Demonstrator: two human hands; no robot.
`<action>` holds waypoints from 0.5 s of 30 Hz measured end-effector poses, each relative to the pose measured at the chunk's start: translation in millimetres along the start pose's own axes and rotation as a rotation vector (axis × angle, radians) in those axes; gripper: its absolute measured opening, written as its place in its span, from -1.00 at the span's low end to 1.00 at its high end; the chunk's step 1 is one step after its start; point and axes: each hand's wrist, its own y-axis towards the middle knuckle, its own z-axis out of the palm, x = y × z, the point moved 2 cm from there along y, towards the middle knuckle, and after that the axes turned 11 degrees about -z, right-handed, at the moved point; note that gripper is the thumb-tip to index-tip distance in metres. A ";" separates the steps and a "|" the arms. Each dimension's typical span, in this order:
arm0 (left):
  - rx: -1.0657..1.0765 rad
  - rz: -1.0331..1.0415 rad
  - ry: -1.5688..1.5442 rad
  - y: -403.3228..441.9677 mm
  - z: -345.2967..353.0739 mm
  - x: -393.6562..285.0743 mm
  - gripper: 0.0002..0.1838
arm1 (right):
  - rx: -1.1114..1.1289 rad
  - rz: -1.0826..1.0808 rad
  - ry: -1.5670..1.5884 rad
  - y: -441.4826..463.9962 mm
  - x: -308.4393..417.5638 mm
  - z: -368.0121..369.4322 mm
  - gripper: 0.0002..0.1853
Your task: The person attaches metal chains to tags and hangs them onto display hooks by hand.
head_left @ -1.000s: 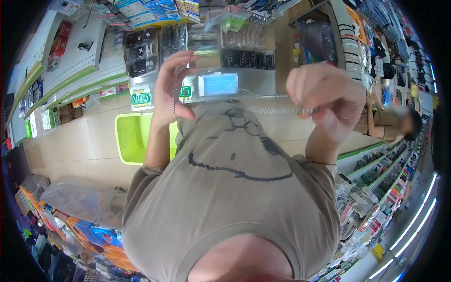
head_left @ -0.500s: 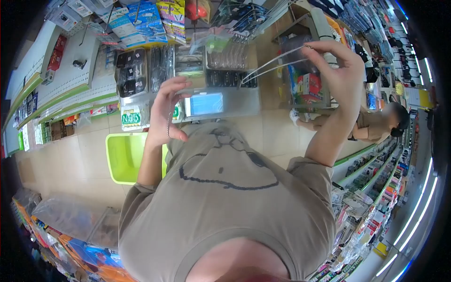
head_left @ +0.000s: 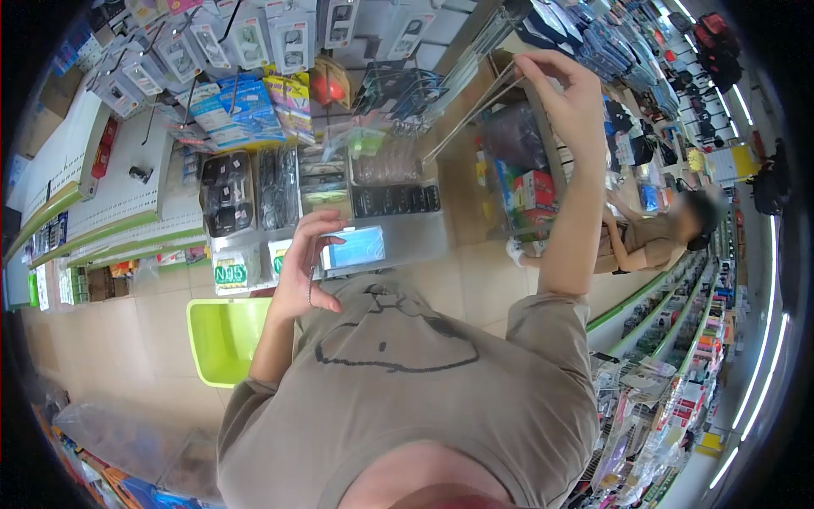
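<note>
My right hand (head_left: 564, 89) is raised at the upper right, thumb and fingertips pinched on a thin pale cord (head_left: 475, 114). The cord is doubled and slants down to the left towards the shelf goods; I cannot tell whether its far end touches anything. My left hand (head_left: 309, 263) is curved with fingers and thumb apart. Across its palm runs a thin chain (head_left: 310, 284), possibly worn as a bracelet. Close to its fingertips lies a flat blue-and-white box (head_left: 356, 248), on the front of a clear plastic bin (head_left: 415, 248); whether they touch is unclear.
Bins ahead hold dark packaged goods (head_left: 397, 201) and packs marked N95 (head_left: 237, 271). Blister packs (head_left: 292, 42) hang above. A green basket (head_left: 216, 339) stands on the floor at left. Another person (head_left: 657, 233) is in the aisle at right, beside stocked shelves (head_left: 670, 339).
The view has tilted up, showing more hanging packs. My right hand still pinches the cord, now higher and further left in view. The left hand keeps its curved pose near the box.
</note>
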 end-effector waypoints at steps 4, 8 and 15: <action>-0.001 -0.009 -0.034 2.7 0.1 -0.6 0.32 | -0.165 -0.086 -0.004 24.6 -26.4 -1.5 -0.73; -0.008 -0.016 -0.013 4.2 -0.8 0.7 0.32 | -0.184 -0.073 -0.003 50.8 -69.0 -12.3 -0.72; -0.025 -0.019 0.007 -0.6 -6.4 1.5 0.32 | -0.002 -0.032 0.130 58.9 -113.2 0.6 -0.66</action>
